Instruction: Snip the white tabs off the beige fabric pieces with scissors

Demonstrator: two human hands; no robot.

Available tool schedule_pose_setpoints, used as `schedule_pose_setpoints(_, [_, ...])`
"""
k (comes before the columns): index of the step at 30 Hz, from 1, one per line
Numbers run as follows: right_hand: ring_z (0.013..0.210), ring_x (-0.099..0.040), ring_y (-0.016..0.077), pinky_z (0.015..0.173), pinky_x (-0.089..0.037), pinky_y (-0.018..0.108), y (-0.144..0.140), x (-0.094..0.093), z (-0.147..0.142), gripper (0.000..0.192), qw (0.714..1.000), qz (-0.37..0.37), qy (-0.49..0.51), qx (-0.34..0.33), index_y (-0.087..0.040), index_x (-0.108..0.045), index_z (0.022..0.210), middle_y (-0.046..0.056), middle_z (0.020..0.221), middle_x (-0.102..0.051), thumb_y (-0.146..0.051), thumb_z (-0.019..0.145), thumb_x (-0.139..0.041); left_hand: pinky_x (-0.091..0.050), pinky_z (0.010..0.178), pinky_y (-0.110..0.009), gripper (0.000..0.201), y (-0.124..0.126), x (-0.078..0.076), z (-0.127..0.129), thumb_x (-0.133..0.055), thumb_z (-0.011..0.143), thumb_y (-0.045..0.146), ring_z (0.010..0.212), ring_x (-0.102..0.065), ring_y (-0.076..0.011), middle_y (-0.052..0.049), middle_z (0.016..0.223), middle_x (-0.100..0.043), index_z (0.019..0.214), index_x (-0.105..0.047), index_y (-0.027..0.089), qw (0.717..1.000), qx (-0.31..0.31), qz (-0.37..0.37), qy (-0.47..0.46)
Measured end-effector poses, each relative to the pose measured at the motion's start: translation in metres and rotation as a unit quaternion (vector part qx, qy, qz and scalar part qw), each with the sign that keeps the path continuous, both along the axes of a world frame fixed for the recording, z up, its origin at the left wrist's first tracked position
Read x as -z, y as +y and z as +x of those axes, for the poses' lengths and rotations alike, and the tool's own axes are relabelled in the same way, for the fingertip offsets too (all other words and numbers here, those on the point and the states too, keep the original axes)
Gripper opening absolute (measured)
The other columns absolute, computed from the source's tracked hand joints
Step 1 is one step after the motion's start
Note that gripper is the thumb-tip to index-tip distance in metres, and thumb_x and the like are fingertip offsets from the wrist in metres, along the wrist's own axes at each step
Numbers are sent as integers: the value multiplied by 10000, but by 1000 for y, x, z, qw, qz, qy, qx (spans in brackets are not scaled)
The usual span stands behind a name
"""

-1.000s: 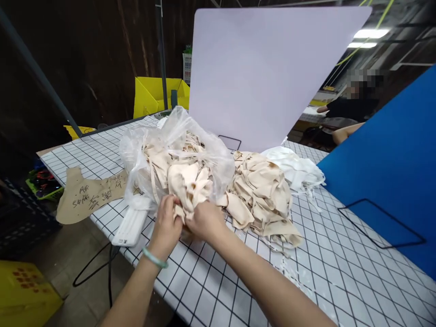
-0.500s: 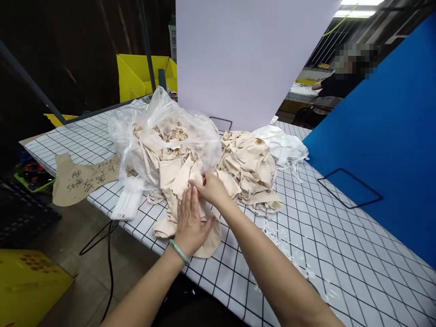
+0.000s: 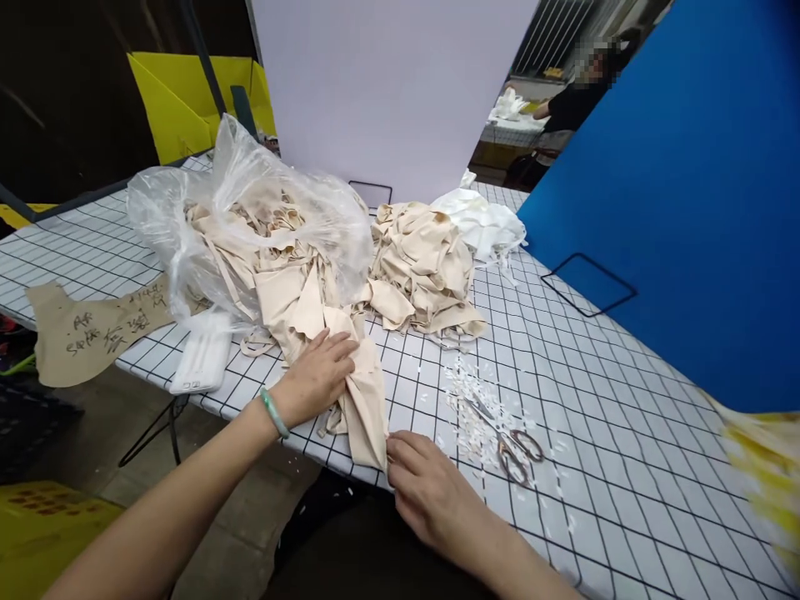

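Right hand (image 3: 432, 493) apparently pinches beige cloth (image 3: 368, 407); left hand (image 3: 317, 373) spread over it.

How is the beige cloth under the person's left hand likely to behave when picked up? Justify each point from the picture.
The beige cloth would probably hang floppy, since it lies in soft folds. It is likely light, as the layers look thin. It seems unlikely to roll, lying slumped on the checked table beneath the left hand.
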State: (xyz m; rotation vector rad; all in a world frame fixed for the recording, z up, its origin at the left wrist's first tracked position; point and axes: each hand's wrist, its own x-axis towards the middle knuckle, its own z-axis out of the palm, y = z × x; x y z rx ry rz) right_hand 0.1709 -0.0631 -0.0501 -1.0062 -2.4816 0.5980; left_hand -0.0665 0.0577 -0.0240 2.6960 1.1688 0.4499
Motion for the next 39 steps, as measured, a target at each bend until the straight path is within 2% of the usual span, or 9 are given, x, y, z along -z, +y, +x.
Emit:
schedule_pose_setpoints(3, [917, -572, 229, 749, -533, 364, -14, 9, 9, 230, 998, -13, 32, 49, -214, -520, 789, 64, 909, -610, 14, 779, -493, -511, 929, -413, 88, -19, -14, -1, -533, 856, 110, 1034, -601, -256, -115, 1043, -650, 850, -587, 178, 999, 10, -4, -52])
schedule_pose_setpoints(8, [812, -549, 208, 655, -494, 334, -32, 16, 26, 233, 985, 21, 61, 162, -210, -508, 723, 61, 830, -587, -7, 836, -485, -466, 678, -320, 71, -51, -27, -5, -528, 846, 129, 783, -560, -214, -63, 891, -607, 874, -555, 188, 991, 68, -102, 56])
schedule_pose_setpoints(14, [1100, -584, 290, 888, -507, 490, -39, 4, 37, 250, 952, 118, 157, 237, -233, -448, 753, 101, 1109, -629, -18, 817, -558, -504, 923, -427, 298, -37, -16, 6, -455, 814, 46, 1071, -563, -285, -135, 1129, -611, 1043, -606, 161, 998, 16, -64, 20])
schedule_pose_setpoints(19, [894, -633, 227, 673, -522, 347, -38, -1, 46, 237, 925, 33, 215, 313, -240, -433, 735, 57, 971, -636, -61, 830, -557, -332, 1145, -552, 527, 5, -4, 3, -485, 770, 33, 1316, -468, -330, -170, 1369, -557, 1284, -554, 132, 996, 8, -32, 78])
schedule_pose_setpoints(22, [1006, -627, 265, 781, -559, 408, -36, 0, 39, 163, 948, -29, 119, 293, -249, -549, 947, 85, 1067, -630, -129, 837, -547, -411, 1046, -504, 283, 20, -7, 4, -501, 797, 78, 1026, -611, -278, -115, 1017, -685, 1026, -651, 148, 992, 11, -52, 110])
schedule_pose_setpoints(26, [1323, -472, 339, 1016, -491, 533, -15, -11, 4, 625, 948, -22, 138, 285, -252, -388, 1388, 153, 1429, -473, -267, 815, -636, -464, 715, -306, 97, 6, -32, 31, -509, 848, 162, 747, -566, -192, -60, 794, -616, 814, -599, 152, 997, 31, -57, 28])
schedule_pose_setpoints(29, [1154, -588, 297, 951, -522, 467, 15, -21, -16, 480, 932, -41, 219, 287, -217, -503, 1298, 135, 1246, -616, -294, 839, -623, -405, 634, -255, 134, -10, -56, 50, -523, 889, 239, 679, -540, -154, -27, 746, -601, 841, -610, 147, 992, 56, -109, -40])
schedule_pose_setpoints(33, [718, -624, 178, 644, -518, 292, 45, -26, -7, 198, 867, -224, 324, 306, -200, -670, 940, 24, 818, -678, -273, 871, -500, -401, 611, -234, 185, -8, -73, 40, -580, 850, 265, 683, -559, -149, -32, 778, -654, 943, -684, 145, 968, 34, -248, -25])
schedule_pose_setpoints(39, [675, -608, 158, 607, -488, 251, 57, -25, 12, 223, 791, -338, 405, 309, -178, -673, 909, 2, 742, -655, -315, 814, -525, -353, 505, -181, 279, -7, -70, 20, -604, 877, 370, 577, -468, -89, -16, 725, -610, 952, -710, 123, 850, 10, -506, -145])
